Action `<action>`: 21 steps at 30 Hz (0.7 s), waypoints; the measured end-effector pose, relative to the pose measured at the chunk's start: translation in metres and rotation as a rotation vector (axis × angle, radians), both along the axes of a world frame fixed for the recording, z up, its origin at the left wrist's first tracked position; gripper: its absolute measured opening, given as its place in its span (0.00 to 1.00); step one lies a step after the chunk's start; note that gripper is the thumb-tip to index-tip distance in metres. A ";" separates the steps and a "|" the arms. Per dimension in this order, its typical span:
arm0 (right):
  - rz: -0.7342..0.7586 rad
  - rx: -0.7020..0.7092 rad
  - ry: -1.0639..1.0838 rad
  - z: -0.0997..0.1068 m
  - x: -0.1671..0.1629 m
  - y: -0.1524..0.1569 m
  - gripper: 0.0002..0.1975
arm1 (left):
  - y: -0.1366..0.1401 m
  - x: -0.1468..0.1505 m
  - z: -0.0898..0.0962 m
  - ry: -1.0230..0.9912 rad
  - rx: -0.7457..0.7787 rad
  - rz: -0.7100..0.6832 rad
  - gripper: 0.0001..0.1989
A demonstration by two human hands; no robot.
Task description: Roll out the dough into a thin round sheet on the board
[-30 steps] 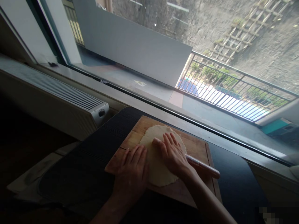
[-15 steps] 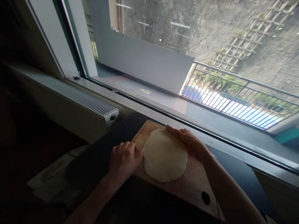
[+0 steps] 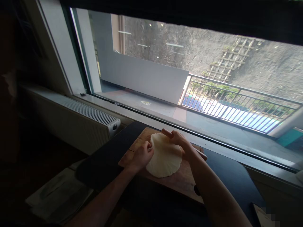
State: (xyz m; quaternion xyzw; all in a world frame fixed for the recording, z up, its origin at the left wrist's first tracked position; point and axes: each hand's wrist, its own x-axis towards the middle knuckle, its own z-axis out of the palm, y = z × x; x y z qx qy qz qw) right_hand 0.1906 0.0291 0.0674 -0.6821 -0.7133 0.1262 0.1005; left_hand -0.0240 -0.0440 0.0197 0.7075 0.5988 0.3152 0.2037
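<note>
Marking (image 3: 146,103) outside is too blurred to read; left fingers (image 3: 149,146) pinch flattened dough (image 3: 163,160), right fingers (image 3: 174,134) grip a rolling pin (image 3: 167,133).

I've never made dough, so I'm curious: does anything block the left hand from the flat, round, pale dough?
Nothing visible: the left hand is at the left edge of the flat, round, pale dough. The brown, stick-shaped rolling pin is at the far side, in the right hand.

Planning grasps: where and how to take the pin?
Likely the pin's right end, from the right and above, closing across the slim rod: that end juts past the right forearm, while the right hand covers the pin nearer its left end.
</note>
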 end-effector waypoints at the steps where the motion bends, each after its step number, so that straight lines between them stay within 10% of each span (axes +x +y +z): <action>1: -0.002 -0.004 0.026 0.003 0.005 -0.003 0.13 | 0.002 -0.001 -0.001 -0.064 0.030 -0.017 0.06; 10: -0.203 -0.171 0.189 0.000 0.072 -0.058 0.17 | 0.062 0.001 0.019 0.079 0.046 0.100 0.21; 15: -0.173 0.046 0.022 -0.011 0.048 -0.089 0.19 | 0.041 0.022 0.004 0.351 0.327 -0.071 0.21; 21: -0.138 0.227 -0.147 -0.023 0.019 -0.071 0.21 | 0.020 0.022 -0.028 0.420 0.328 -0.104 0.25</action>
